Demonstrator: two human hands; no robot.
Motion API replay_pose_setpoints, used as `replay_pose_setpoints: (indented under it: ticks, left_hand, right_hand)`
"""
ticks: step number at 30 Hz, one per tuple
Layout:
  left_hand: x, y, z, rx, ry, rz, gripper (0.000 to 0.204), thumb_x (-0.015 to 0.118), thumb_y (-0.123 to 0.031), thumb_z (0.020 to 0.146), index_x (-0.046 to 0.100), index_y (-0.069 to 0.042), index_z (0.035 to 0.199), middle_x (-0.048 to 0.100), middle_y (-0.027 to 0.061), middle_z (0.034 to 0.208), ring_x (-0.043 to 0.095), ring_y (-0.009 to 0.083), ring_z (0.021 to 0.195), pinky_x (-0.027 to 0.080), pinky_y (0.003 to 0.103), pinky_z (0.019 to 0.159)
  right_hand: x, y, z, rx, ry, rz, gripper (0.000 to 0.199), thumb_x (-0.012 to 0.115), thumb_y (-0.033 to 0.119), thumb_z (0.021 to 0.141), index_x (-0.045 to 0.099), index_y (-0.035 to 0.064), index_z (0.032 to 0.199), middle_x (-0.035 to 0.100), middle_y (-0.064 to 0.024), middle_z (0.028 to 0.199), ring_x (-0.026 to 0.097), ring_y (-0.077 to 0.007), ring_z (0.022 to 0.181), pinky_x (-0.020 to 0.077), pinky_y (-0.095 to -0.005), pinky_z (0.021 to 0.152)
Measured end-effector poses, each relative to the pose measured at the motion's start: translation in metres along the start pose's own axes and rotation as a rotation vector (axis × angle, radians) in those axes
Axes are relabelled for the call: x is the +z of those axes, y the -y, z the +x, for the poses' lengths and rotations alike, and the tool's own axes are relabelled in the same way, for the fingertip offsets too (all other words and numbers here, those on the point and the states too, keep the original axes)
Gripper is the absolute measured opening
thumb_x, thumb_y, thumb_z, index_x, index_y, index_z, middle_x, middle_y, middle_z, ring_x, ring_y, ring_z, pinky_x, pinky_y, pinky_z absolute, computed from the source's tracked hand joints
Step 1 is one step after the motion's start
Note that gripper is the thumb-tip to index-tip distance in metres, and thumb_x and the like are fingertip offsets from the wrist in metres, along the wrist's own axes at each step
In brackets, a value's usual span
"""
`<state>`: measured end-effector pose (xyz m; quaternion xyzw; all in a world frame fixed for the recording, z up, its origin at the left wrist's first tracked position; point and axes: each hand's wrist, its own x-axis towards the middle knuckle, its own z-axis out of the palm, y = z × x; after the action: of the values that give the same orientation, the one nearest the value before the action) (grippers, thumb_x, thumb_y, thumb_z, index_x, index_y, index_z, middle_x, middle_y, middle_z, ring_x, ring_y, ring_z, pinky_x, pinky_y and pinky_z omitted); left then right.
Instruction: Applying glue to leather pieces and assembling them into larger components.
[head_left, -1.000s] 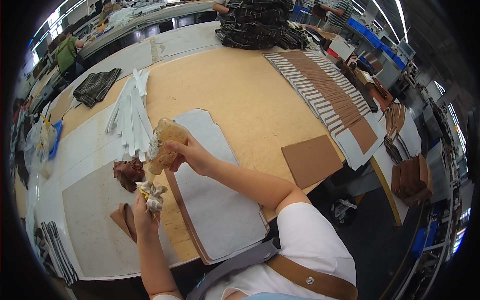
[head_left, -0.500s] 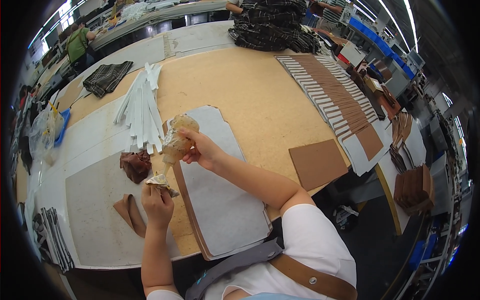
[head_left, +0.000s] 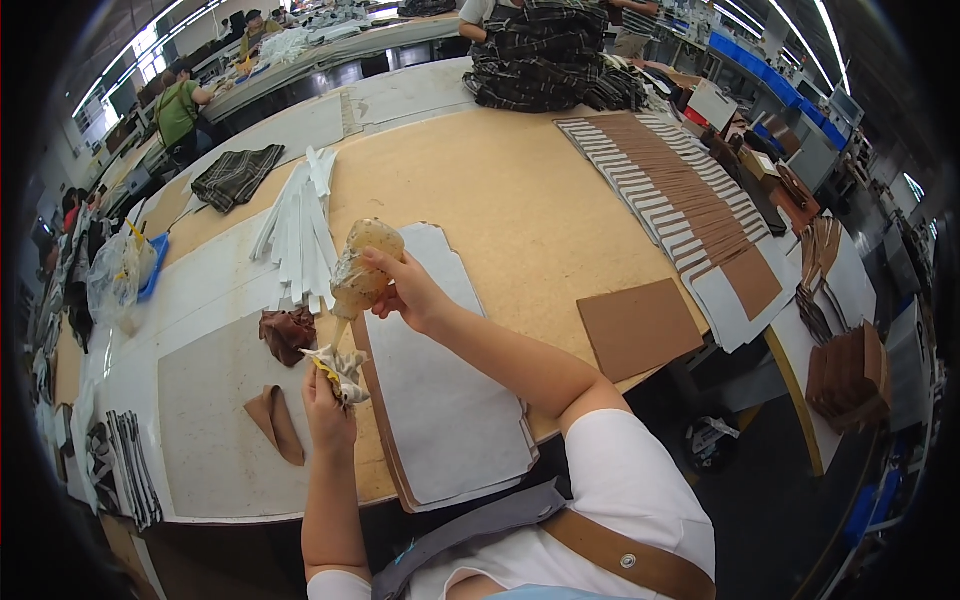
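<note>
My right hand (head_left: pixel 405 292) is closed around a translucent amber squeeze bottle (head_left: pixel 365 270), stained and tipped with its narrow nozzle pointing down. The nozzle tip meets or nearly meets a crumpled white and yellow piece (head_left: pixel 343 374) that my left hand (head_left: pixel 328 408) pinches below it; whether this is a cloth or a glue-caked brush I cannot tell. Under my right forearm lies a stack of pale-backed brown panels (head_left: pixel 450 390). Left of my hands sit a crumpled dark red-brown piece (head_left: pixel 287 334) and a folded brown strip (head_left: pixel 275 425) on a grey board (head_left: pixel 210 400).
White strips (head_left: pixel 300 225) fan out beyond my hands. A brown square panel (head_left: pixel 640 328) lies to the right, near rows of overlapping brown and white pieces (head_left: pixel 665 190). Dark plaid fabric (head_left: pixel 535 60) is piled at the far edge. A person in green (head_left: pixel 178 112) stands far left.
My left hand has turned, so more of the white and yellow piece shows. The bottle stays tipped over it. The whole view has shifted slightly.
</note>
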<state>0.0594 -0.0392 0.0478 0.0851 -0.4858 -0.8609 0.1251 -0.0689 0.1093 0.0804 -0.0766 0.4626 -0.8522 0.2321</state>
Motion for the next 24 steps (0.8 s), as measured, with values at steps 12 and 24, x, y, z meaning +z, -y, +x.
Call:
replay_pose_setpoints:
  ticks: [12, 24]
  left_hand:
    - [-0.043, -0.034, 0.000, 0.399, -0.039, 0.672, 0.017, 0.035, 0.000, 0.092, 0.047, 0.003, 0.104, 0.054, 0.0057, 0.088, 0.051, 0.0085, 0.070, 0.044, 0.021, 0.063]
    - [-0.190, -0.054, 0.059, 0.135, -0.492, 1.795, 0.026, 0.040, -0.020, 0.091, 0.052, 0.002, 0.098, 0.056, 0.0204, 0.097, 0.054, 0.0411, 0.089, 0.043, 0.045, 0.078]
  right_hand:
    - [-0.069, 0.081, 0.005, -0.493, -0.387, 0.466, 0.052, 0.065, 0.047, 0.078, 0.047, 0.0077, 0.108, 0.053, -0.0061, 0.093, 0.058, -0.0176, 0.071, 0.0544, -0.0253, 0.059]
    - [-0.077, 0.079, 0.014, -0.371, -0.395, 0.374, 0.056, 0.063, 0.053, 0.077, 0.044, 0.0105, 0.109, 0.050, -0.0031, 0.096, 0.054, -0.0153, 0.070, 0.0480, -0.0261, 0.062]
